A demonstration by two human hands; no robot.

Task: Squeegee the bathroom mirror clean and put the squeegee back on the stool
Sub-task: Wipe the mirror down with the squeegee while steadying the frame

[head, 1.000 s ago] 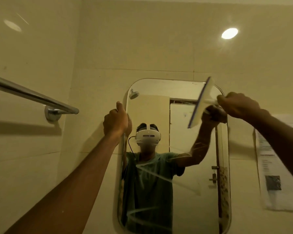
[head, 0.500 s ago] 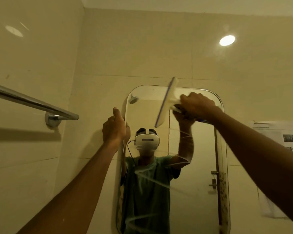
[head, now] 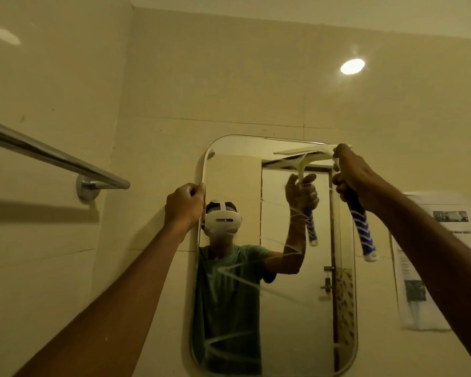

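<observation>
A tall mirror (head: pixel 280 322) with rounded corners hangs on the tiled wall, marked with thin white streaks. My left hand (head: pixel 184 205) grips the mirror's left edge near the top. My right hand (head: pixel 352 176) grips the squeegee (head: pixel 362 227) by its blue-and-white handle, which hangs down below my fist. Its white blade (head: pixel 305 152) lies level against the glass at the mirror's top right. The stool is out of view.
A chrome towel bar (head: pixel 52 156) juts from the left wall at head height. A printed paper sheet (head: pixel 430 268) is stuck to the wall right of the mirror. A round light glare (head: pixel 352 66) shows high on the wall.
My right hand turned the squeegee from a steep tilt to level and carried it right, to the mirror's top right corner. My left hand kept its hold on the mirror's edge.
</observation>
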